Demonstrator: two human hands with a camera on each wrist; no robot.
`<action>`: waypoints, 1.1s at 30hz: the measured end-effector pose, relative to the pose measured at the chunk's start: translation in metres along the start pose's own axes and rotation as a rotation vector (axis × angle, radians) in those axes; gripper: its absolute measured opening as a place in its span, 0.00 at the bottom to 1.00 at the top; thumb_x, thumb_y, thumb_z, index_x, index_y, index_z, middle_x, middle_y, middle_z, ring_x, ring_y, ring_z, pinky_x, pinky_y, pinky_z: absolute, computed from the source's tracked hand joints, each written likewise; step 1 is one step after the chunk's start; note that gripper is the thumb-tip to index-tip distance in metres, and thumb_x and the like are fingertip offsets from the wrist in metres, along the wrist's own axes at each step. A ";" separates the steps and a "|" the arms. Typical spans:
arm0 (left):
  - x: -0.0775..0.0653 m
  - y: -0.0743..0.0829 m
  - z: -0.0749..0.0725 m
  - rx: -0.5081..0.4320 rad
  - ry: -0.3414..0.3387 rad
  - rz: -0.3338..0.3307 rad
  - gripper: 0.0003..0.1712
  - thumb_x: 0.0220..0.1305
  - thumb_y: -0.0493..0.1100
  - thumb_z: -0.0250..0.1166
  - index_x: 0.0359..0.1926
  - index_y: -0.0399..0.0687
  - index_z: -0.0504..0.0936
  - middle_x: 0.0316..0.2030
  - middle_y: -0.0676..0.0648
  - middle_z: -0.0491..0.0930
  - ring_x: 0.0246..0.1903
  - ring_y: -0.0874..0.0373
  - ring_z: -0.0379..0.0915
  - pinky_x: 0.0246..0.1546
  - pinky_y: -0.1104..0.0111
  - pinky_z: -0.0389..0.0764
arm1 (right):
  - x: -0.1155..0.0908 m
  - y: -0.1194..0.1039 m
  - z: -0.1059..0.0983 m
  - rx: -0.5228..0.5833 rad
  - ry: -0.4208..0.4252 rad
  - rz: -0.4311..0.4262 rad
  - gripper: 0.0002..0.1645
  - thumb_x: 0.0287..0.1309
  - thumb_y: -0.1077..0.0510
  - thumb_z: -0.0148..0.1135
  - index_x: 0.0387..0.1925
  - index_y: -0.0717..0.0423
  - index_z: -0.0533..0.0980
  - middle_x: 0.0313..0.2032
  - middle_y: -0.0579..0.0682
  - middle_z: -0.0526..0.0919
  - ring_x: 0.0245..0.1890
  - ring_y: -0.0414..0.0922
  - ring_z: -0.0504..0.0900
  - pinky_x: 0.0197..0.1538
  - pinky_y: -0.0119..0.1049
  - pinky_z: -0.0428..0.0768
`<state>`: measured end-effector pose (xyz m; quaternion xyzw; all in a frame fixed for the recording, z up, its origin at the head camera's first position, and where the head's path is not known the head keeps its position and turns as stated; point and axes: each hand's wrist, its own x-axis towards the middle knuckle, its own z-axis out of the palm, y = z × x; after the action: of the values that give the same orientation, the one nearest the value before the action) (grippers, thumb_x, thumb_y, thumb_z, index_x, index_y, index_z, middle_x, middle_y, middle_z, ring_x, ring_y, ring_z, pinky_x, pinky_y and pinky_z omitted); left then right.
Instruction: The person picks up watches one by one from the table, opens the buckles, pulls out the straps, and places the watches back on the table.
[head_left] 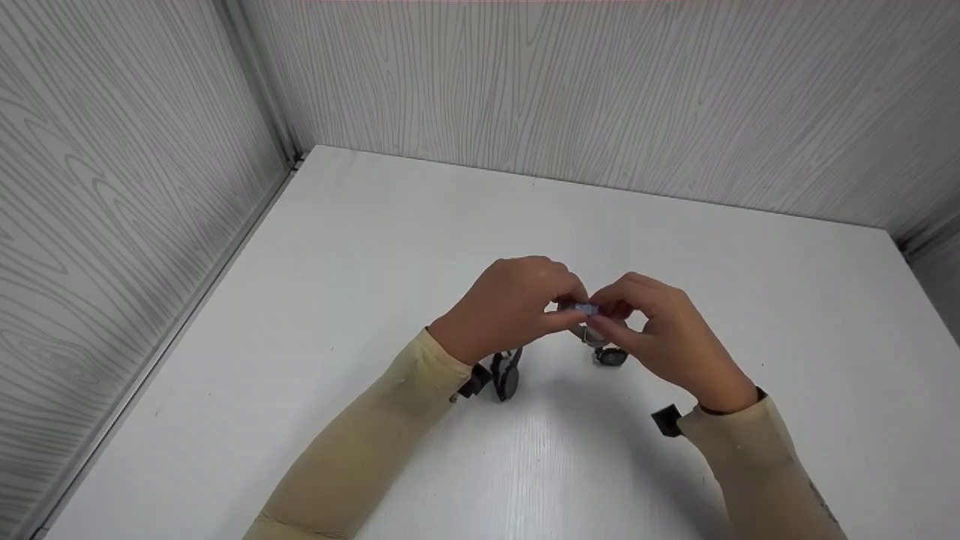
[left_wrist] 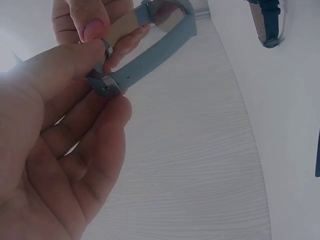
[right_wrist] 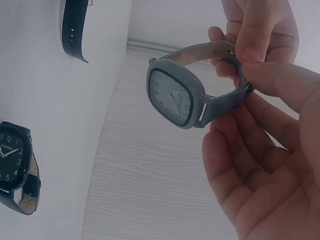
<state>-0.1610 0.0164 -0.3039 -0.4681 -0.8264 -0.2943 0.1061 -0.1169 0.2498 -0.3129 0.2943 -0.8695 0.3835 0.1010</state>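
Note:
Between both hands is a wristwatch (right_wrist: pixel 172 95) with a squarish grey case, a pale dial and a blue-grey strap (left_wrist: pixel 155 55) bent into a loop. My left hand (head_left: pixel 517 300) pinches the strap at its buckle (left_wrist: pixel 106 85) between thumb and fingers. From the other side, my right hand (head_left: pixel 660 330) pinches the strap near the same buckle, fingertips close to the left ones. The case hangs below the fingers, and in the head view the hands partly cover it. Fingers hide part of the buckle.
On the white table (head_left: pixel 420 217), a black watch (head_left: pixel 506 375) lies below the left wrist, and another dark watch (head_left: pixel 611 356) sits under the hands. Wood-grain panels (head_left: pixel 480 82) rise at the back and sides. Small black boxes (head_left: pixel 666 421) stick out at the wrists.

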 end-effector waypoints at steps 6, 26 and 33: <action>0.000 0.000 -0.002 -0.027 0.041 0.005 0.06 0.69 0.45 0.70 0.42 0.50 0.90 0.35 0.56 0.87 0.34 0.64 0.79 0.35 0.72 0.77 | 0.001 -0.001 -0.002 -0.006 0.004 -0.006 0.14 0.62 0.65 0.72 0.44 0.45 0.83 0.40 0.34 0.83 0.39 0.37 0.80 0.45 0.28 0.78; 0.000 -0.005 0.000 -0.086 0.033 -0.039 0.10 0.68 0.48 0.70 0.45 0.49 0.89 0.37 0.56 0.86 0.38 0.65 0.80 0.42 0.72 0.79 | 0.001 0.002 -0.002 -0.030 -0.026 0.038 0.12 0.63 0.65 0.71 0.44 0.47 0.83 0.40 0.34 0.83 0.40 0.37 0.81 0.47 0.30 0.79; 0.001 -0.002 0.002 0.000 -0.027 -0.038 0.10 0.70 0.49 0.69 0.47 0.53 0.90 0.38 0.57 0.86 0.36 0.62 0.76 0.36 0.71 0.76 | -0.001 0.004 0.000 -0.073 -0.052 0.053 0.13 0.62 0.62 0.73 0.44 0.41 0.84 0.35 0.33 0.80 0.36 0.35 0.80 0.38 0.30 0.76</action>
<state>-0.1631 0.0172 -0.3057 -0.4563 -0.8365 -0.2900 0.0893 -0.1184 0.2523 -0.3155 0.2772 -0.8928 0.3461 0.0790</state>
